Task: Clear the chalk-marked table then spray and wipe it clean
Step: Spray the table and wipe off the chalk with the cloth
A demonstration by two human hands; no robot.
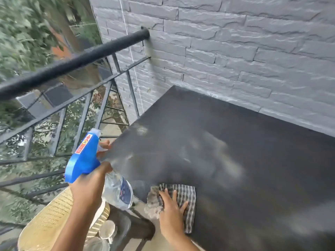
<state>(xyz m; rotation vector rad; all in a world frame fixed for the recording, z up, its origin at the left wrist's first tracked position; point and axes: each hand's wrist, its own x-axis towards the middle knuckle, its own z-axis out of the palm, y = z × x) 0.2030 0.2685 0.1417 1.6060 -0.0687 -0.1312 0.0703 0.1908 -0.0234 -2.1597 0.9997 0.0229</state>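
My spray bottle (117,190) clear with blue trigger head, my cloth (186,193) black-and-white checked, table (244,151) dark with pale smears, wall (235,51) grey brick

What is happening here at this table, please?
A person is cleaning a black table that stands against a grey brick wall. The left hand grips a blue spray bottle, with its nozzle toward the table. The right hand presses flat on a checked cloth at the near edge. Pale chalky smears show across the surface.
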